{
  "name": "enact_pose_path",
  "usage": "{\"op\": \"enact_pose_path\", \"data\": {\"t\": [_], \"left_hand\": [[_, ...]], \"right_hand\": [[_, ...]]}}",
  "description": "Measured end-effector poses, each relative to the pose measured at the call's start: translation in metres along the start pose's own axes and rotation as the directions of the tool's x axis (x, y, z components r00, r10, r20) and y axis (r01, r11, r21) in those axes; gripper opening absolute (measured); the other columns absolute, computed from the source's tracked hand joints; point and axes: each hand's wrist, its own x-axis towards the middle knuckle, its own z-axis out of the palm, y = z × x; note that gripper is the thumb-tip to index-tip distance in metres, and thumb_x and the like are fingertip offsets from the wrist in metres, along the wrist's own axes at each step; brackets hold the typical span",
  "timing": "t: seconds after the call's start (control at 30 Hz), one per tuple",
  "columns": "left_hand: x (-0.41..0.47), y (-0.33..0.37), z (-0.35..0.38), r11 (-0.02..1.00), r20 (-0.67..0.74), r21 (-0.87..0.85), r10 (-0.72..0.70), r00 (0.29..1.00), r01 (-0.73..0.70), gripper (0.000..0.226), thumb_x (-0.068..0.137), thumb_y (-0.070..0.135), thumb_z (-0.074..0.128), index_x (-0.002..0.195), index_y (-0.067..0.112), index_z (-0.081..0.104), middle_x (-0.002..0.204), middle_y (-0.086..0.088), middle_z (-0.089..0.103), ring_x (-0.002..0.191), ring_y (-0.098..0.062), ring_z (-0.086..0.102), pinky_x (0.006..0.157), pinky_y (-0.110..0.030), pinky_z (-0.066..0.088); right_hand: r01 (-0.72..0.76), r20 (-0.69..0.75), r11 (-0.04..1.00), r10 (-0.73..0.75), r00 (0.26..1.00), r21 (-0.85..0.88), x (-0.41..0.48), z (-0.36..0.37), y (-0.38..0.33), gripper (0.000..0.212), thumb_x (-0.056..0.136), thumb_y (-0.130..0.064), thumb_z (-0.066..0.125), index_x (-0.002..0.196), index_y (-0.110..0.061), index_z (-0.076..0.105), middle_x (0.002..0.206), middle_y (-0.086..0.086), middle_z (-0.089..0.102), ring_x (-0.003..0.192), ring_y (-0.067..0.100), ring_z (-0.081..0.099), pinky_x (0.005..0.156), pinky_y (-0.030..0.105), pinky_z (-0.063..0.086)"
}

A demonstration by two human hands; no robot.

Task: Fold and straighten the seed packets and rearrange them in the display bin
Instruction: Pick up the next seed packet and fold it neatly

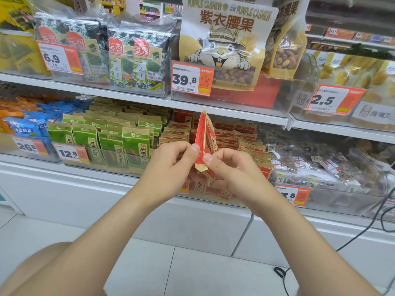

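Red seed pkt (pixel 206 144) held upright, edge-on, just in front of display bin (pixel 226 200). L hand (pixel 171 161) & R hand (pixel 230 167) both pinch its lower edge, fingers (pixel 194 148) curled tight. Step: creasing/straightening. Next, prob: flatten fold, slot pkt into row.

White shop shelving (pixel 128 96) runs across the view in two tiers. Its white base panel (pixel 85 199) meets a floor of pale grey tiles (pixel 192 274). Orange price tags (pixel 191 79) hang on clear bins. Seaweed packs (pixel 136 60) and a purple cashew bag (pixel 226 39) stand on the upper tier. A black cable (pixel 279 271) trails across the floor at the right. The light is bright and even.
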Motion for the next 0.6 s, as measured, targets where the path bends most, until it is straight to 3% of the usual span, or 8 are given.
{"op": "enact_pose_path", "data": {"t": [0.1, 0.2, 0.3, 0.4, 0.5, 0.57, 0.6], "left_hand": [[0.000, -0.002, 0.003, 0.999, 0.006, 0.032, 0.023, 1.000, -0.023, 0.035, 0.114, 0.030, 0.049, 0.097, 0.007, 0.070, 0.083, -0.007, 0.078, 0.069, -0.024, 0.077, 0.067, -0.044, 0.065], [0.000, -0.001, 0.005, 0.999, 0.018, -0.028, 0.015, 1.000, -0.014, 0.035, 0.114, 0.029, 0.048, 0.097, 0.007, 0.068, 0.080, -0.007, 0.077, 0.068, -0.026, 0.076, 0.066, -0.044, 0.065], [0.000, 0.001, 0.005, 0.998, 0.030, -0.064, -0.023, 0.999, 0.024, 0.037, 0.115, 0.029, 0.047, 0.098, 0.003, 0.068, 0.083, -0.012, 0.077, 0.072, -0.032, 0.076, 0.072, -0.052, 0.066], [-0.002, 0.005, 0.005, 0.993, 0.067, -0.094, -0.071, 0.995, 0.077, 0.048, 0.113, 0.037, 0.049, 0.098, -0.001, 0.073, 0.086, -0.017, 0.078, 0.075, -0.036, 0.078, 0.074, -0.056, 0.066], [-0.007, 0.008, 0.006, 0.996, 0.072, -0.018, -0.085, 0.994, 0.086, 0.052, 0.104, 0.045, 0.064, 0.079, -0.001, 0.065, 0.071, -0.011, 0.075, 0.060, -0.033, 0.076, 0.066, -0.056, 0.066], [-0.008, 0.005, 0.006, 0.996, 0.058, 0.044, -0.081, 0.995, 0.078, 0.046, 0.104, 0.042, 0.065, 0.075, 0.006, 0.064, 0.066, -0.006, 0.073, 0.057, -0.029, 0.076, 0.065, -0.056, 0.065], [-0.007, 0.003, 0.007, 0.996, 0.057, 0.061, -0.071, 0.996, 0.067, 0.041, 0.106, 0.041, 0.062, 0.078, 0.012, 0.068, 0.066, -0.004, 0.074, 0.057, -0.028, 0.076, 0.064, -0.056, 0.065]], "right_hand": [[-0.015, -0.011, 1.000, 0.015, 1.000, 0.010, 0.000, -0.003, -0.001, 0.033, 0.098, -0.042, 0.076, 0.095, -0.009, 0.074, 0.103, 0.008, 0.079, 0.103, 0.031, 0.078, 0.092, 0.058, 0.064], [-0.042, 0.006, 0.999, 0.041, 0.999, 0.034, -0.002, -0.002, -0.004, 0.032, 0.096, -0.044, 0.075, 0.092, -0.012, 0.072, 0.093, 0.000, 0.075, 0.095, 0.021, 0.077, 0.093, 0.055, 0.064], [-0.036, 0.007, 0.999, 0.036, 0.999, 0.018, -0.004, -0.002, -0.006, 0.033, 0.093, -0.041, 0.081, 0.098, -0.011, 0.067, 0.100, 0.000, 0.075, 0.093, 0.021, 0.076, 0.089, 0.054, 0.066], [0.027, -0.015, 0.999, -0.028, 1.000, -0.038, -0.007, -0.003, -0.008, 0.065, 0.077, -0.041, 0.095, 0.118, -0.017, 0.050, 0.118, -0.008, 0.075, 0.096, 0.025, 0.080, 0.087, 0.058, 0.065], [0.139, -0.073, 0.958, -0.162, 0.984, -0.252, -0.008, -0.002, -0.004, 0.099, 0.063, -0.048, 0.101, 0.134, -0.034, 0.033, 0.111, -0.026, 0.072, 0.106, 0.003, 0.072, 0.098, 0.037, 0.060], [0.187, -0.124, 0.926, -0.239, 0.963, -0.329, -0.007, -0.001, -0.003, 0.124, 0.058, -0.045, 0.105, 0.148, -0.044, 0.020, 0.112, -0.019, 0.073, 0.107, -0.003, 0.070, 0.096, 0.024, 0.056], [0.203, -0.139, 0.911, -0.267, 0.954, -0.359, -0.006, -0.002, -0.001, 0.135, 0.057, -0.045, 0.107, 0.154, -0.047, 0.013, 0.116, -0.015, 0.074, 0.108, -0.002, 0.070, 0.096, 0.025, 0.056]]}}
